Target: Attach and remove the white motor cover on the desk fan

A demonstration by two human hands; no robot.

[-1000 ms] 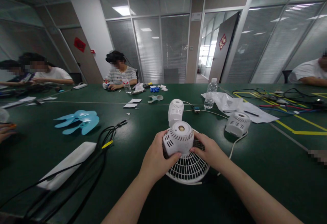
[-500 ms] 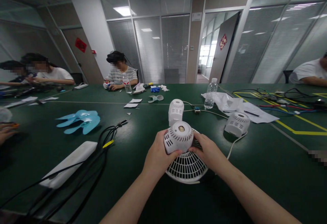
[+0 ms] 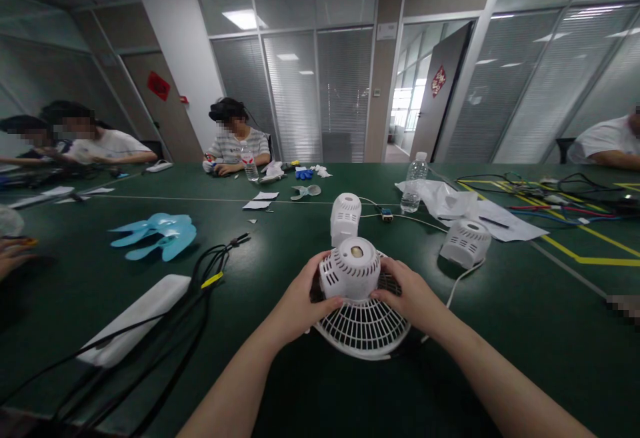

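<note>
Head view: near the front edge of the green table (image 3: 300,398), a white fan (image 3: 357,305) lies face down, its round slotted motor cap uppermost with a small brownish hub at the centre and its ribbed wire-style guard spreading flat beneath it on the tabletop. The left hand (image 3: 295,308) curls against the left side of the cap, thumb pressing in under its lower edge, and the right hand (image 3: 413,298) wraps the right side, fingers bent over the guard; both are closed on the fan rather than spread. Behind it stand two more white motor housings, one upright (image 3: 345,218) just beyond the fan and one tipped (image 3: 465,243) to the right with a white cord trailing from it. One light blue fan blade (image 3: 157,235) lies well off to the left, one long white bar (image 3: 135,318) sits beside a bundle of black cables (image 3: 200,278), and one clear bottle (image 3: 414,181) stands by crumpled papers (image 3: 465,208). Compared with a second ago, the left hand has slid lower and further out on the cap, the guard shows more on its left, and the fan has barely moved.
</note>
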